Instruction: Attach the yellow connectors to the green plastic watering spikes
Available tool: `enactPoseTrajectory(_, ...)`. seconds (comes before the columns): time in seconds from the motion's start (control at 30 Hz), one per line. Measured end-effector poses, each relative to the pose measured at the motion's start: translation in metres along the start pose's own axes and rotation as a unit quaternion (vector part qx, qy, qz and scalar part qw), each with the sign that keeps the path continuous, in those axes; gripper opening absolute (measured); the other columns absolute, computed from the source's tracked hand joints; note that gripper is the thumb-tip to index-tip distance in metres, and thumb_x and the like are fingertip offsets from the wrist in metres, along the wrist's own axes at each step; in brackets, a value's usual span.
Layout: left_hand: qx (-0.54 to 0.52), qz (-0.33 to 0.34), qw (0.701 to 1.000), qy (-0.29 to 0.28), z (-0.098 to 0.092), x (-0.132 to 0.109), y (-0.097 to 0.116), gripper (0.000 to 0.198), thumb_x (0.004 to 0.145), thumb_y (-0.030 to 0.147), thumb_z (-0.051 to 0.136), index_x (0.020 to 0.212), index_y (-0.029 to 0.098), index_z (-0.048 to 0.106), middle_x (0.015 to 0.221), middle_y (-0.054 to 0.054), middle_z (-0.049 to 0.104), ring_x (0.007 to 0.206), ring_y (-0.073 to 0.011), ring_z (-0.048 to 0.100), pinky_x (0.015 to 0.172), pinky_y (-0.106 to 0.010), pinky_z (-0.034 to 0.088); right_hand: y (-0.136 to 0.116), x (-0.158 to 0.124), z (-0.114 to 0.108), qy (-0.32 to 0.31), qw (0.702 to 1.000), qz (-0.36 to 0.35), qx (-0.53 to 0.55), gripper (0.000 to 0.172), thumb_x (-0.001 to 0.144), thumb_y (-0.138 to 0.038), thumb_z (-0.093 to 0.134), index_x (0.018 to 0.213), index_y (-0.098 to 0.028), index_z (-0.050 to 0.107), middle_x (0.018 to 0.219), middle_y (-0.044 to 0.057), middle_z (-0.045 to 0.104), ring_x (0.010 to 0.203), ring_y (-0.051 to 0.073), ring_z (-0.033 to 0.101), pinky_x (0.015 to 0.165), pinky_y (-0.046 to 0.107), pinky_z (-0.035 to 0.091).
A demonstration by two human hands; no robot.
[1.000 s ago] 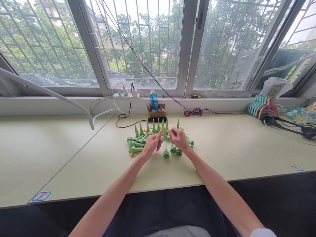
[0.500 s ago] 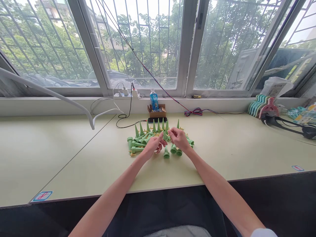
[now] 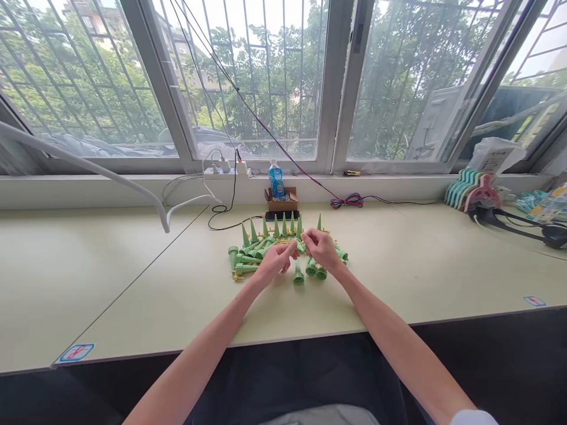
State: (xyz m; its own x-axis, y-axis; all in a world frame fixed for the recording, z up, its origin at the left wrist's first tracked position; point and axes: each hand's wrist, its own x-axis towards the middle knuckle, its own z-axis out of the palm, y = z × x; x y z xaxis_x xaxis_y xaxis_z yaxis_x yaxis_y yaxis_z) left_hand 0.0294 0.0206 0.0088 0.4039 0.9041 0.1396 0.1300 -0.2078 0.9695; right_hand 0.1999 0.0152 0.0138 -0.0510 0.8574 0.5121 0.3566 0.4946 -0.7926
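Observation:
My left hand (image 3: 278, 261) is closed on a green plastic plant watering spike (image 3: 300, 247), held tilted just above the table. Close to its right, my right hand (image 3: 322, 248) is pinched near the spike; what lies between its fingertips is too small to make out. Below the hands, a loose green spike (image 3: 298, 275) lies with its hollow round end facing me. Two more spikes (image 3: 321, 273) lie beside it under my right wrist. To the left is a pile of green spikes (image 3: 248, 258) with small yellow valve pieces.
Behind the hands stands a row of upright green spikes (image 3: 276, 226). Past them are a phone (image 3: 282, 216) and a small cardboard box (image 3: 283, 205) with a blue-labelled bottle (image 3: 276, 179). A coiled cable (image 3: 348, 200) and a black headset-like strap (image 3: 514, 219) lie farther right.
The spike in my left hand has turned from tip-up to a flatter tilt, and the left fingers have shifted slightly. My right hand has stayed nearly in place.

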Motion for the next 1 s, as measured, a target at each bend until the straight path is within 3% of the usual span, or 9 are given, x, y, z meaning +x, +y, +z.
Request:
enactPoseTrajectory(0.27, 0.033, 0.031, 0.999, 0.021, 0.0017, -0.0021, 0.0030, 0.047, 0.078, 0.062, 0.057, 0.071, 0.015, 0.061, 0.043, 0.005, 0.043, 0.038, -0.0067, 0.037, 0.041, -0.021, 0.032, 0.0006, 0.0010, -0.0001, 0.000, 1.000, 0.003, 0.000, 0.036, 0.090, -0.049, 0.045, 0.068, -0.021, 0.046, 0.050, -0.003, 0.046, 0.046, 0.012, 0.043, 0.049, 0.025, 0.037)
enactPoseTrajectory(1.0, 0.031, 0.046, 0.998, 0.024, 0.0031, -0.0047, 0.0068, 0.032, 0.076, 0.049, 0.066, 0.078, 0.018, 0.058, 0.050, 0.006, 0.041, 0.040, -0.0062, 0.036, 0.040, -0.020, 0.027, 0.0012, 0.0009, -0.0004, 0.004, 1.000, 0.003, -0.005, 0.036, 0.090, -0.049, 0.045, 0.067, -0.021, 0.045, 0.050, -0.003, 0.046, 0.045, 0.012, 0.042, 0.048, 0.025, 0.035)
